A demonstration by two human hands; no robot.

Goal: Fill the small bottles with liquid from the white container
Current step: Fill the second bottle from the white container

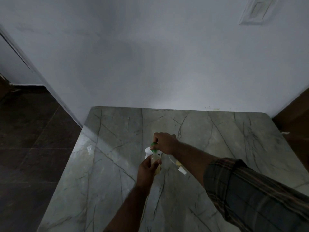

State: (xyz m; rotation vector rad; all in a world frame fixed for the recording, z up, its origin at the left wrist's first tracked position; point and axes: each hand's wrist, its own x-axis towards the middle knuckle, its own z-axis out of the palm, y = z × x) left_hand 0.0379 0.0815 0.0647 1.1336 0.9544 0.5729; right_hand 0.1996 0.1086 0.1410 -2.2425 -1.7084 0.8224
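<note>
Around the middle of the grey veined marble table point(117, 131), the left hand point(148, 166) wraps round a small clear plastic bottle point(157, 164) of yellowish liquid, keeping it upright, likely so its neck stays steady. The right hand point(164, 143) pinches a round green piece point(153, 145) at the bottle's mouth (cap or funnel, too dim to tell). The white plastic container point(147, 150) stands just behind, handy for pouring. Another small white-capped bottle point(179, 166) lies just beside, towards the right edge.
</note>
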